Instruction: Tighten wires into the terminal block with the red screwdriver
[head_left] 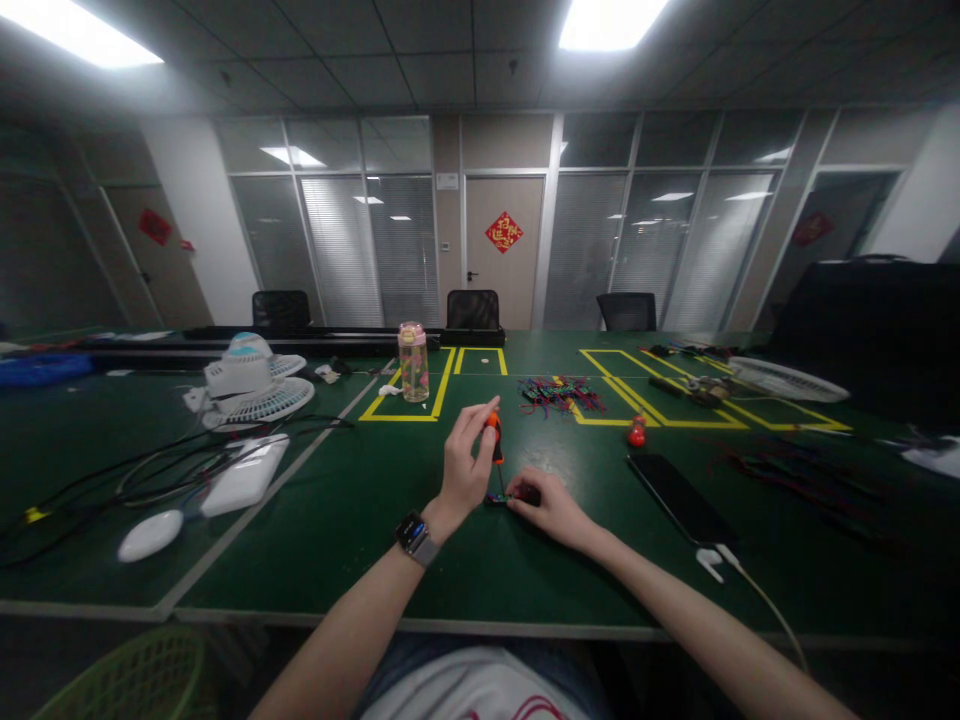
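- One green table (pixel 337 580) spans the foreground, its near edge at 6 o'clock, as a person in a wristwatch (pixel 414 537) works over its bare middle stretch.
- Beyond the work, at 1 o'clock from it, lies a loose heap of wired boards (pixel 562 395), well apart from both hands.
- Left hand (pixel 469 458): raised off the tabletop, its thumb and fairly straight fingers closed lightly about a tool handle, the wrist trailing away toward 7 o'clock.
- Right hand (pixel 553 508): low on the table, fingertips pinched at the edge of the workpiece, which sits at 9 o'clock from the knuckles; a dark, reddish shape under the palm is too hidden to identify.
- At 3 o'clock from the right hand, a dark phone (pixel 679 500) lies flat, untouched.
- The screwdriver (pixel 496 440), orange and black, stands nearly upright at 3 o'clock from the left palm, its long axis tilting from about 11:30 at the handle to 5:30 at the tip.
- Smallest of all, a little circuit board (pixel 496 499) lies directly below the shaft, at 5 o'clock from the left hand; the right hand is nearer, touching it. Whether the tip is seated in a screw cannot be told.
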